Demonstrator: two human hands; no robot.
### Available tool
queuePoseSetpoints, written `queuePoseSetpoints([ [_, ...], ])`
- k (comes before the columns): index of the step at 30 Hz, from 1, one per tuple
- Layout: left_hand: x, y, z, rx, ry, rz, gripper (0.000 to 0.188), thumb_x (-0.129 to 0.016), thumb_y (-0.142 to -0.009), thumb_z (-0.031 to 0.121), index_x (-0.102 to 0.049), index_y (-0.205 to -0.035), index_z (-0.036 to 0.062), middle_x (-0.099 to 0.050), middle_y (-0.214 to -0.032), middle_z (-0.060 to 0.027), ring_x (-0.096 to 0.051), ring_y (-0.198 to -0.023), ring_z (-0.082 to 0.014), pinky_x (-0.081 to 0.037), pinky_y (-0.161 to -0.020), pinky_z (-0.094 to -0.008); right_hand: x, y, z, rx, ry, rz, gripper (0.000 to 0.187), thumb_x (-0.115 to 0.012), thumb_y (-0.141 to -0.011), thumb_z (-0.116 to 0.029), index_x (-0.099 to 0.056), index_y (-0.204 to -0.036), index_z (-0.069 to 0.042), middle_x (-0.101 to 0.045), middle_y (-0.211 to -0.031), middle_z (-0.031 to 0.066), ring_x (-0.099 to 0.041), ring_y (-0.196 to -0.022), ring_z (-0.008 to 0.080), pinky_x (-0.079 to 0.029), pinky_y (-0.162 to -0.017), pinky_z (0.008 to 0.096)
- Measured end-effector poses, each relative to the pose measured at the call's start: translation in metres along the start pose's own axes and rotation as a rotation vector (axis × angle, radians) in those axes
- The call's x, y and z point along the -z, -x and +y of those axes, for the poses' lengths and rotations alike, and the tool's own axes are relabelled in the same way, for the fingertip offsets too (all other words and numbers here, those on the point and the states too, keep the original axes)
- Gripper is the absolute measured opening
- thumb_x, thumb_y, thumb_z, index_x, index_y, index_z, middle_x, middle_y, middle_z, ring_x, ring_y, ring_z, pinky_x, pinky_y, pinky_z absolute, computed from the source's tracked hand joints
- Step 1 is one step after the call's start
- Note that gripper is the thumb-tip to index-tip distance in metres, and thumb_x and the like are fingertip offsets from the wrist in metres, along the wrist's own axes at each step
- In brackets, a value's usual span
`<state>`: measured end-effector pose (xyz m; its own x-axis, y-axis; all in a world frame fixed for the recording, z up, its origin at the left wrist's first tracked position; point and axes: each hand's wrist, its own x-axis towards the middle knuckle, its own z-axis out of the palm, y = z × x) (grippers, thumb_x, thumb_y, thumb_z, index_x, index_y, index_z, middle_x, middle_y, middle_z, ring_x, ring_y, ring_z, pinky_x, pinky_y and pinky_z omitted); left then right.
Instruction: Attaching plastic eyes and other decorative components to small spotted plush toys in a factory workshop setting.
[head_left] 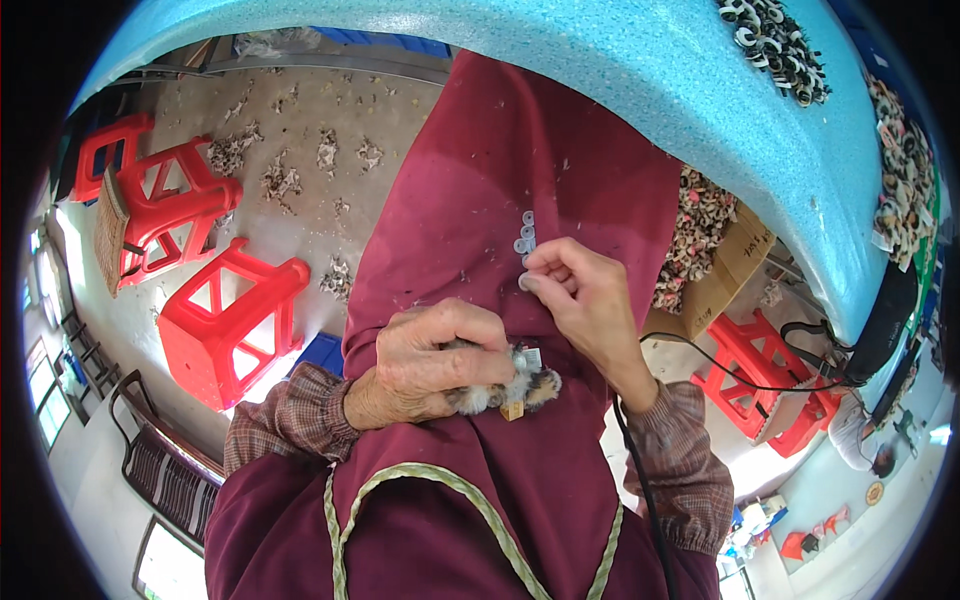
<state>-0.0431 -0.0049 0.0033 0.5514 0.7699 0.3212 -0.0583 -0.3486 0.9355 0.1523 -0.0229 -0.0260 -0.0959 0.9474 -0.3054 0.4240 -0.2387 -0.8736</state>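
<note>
On the maroon apron (590,150): clear discs (520,245), at least four, in a short row running away from the body, just beyond the nearer right hand (590,300), thumb and forefinger close together, contents indeterminable. Closer to the body: furry plush piece (522,388), one, lying crosswise, gripped by the left hand (440,355).

two hands (440,350) (592,295), at least four small discs (528,217), one slatted bench (168,465)

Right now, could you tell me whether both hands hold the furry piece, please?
No, only the left hand holds the furry piece; the right hand is apart.
</note>
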Motion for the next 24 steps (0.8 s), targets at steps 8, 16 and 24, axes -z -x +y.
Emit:
queuePoseSetpoints([
  [8, 0.001, -0.007, 0.007, 0.115, -0.039, -0.012, 0.021, -0.073, -0.062, 0.006, -0.068, -0.082, 0.0058, -0.059, -0.086, -0.0058, -0.058, -0.074, -0.0171, -0.048, -0.061, -0.027, 0.007, 0.025, -0.039, -0.122, -0.676, 0.003, 0.021, -0.062, -0.082, 0.006, -0.059, -0.102, 0.001, -0.062, -0.087, 0.0043, -0.06, -0.081, 0.0078, -0.052, -0.073, 0.0215],
  [16, -0.007, -0.005, 0.003, 0.157, -0.054, 0.08, 0.022, -0.073, -0.061, 0.001, -0.068, -0.081, 0.0042, -0.058, -0.084, -0.006, -0.057, -0.072, -0.0158, -0.046, -0.059, -0.026, 0.004, 0.038, -0.03, -0.133, -0.844, 0.019, 0.024, -0.062, -0.081, 0.009, -0.058, -0.104, 0.003, -0.061, -0.093, 0.0052, -0.06, -0.088, 0.0085, -0.051, -0.079, 0.0212],
  [24, -0.01, -0.006, -0.003, 0.242, -0.091, 0.105, 0.021, -0.072, -0.064, 0.001, -0.067, -0.085, 0.0019, -0.057, -0.084, -0.0071, -0.057, -0.071, -0.0155, -0.046, -0.061, -0.0244, -0.005, 0.034, -0.027, -0.074, -0.779, 0.145, 0.024, -0.063, -0.079, 0.012, -0.059, -0.101, 0.002, -0.062, -0.092, 0.0057, -0.062, -0.084, 0.0088, -0.052, -0.077, 0.0206],
])
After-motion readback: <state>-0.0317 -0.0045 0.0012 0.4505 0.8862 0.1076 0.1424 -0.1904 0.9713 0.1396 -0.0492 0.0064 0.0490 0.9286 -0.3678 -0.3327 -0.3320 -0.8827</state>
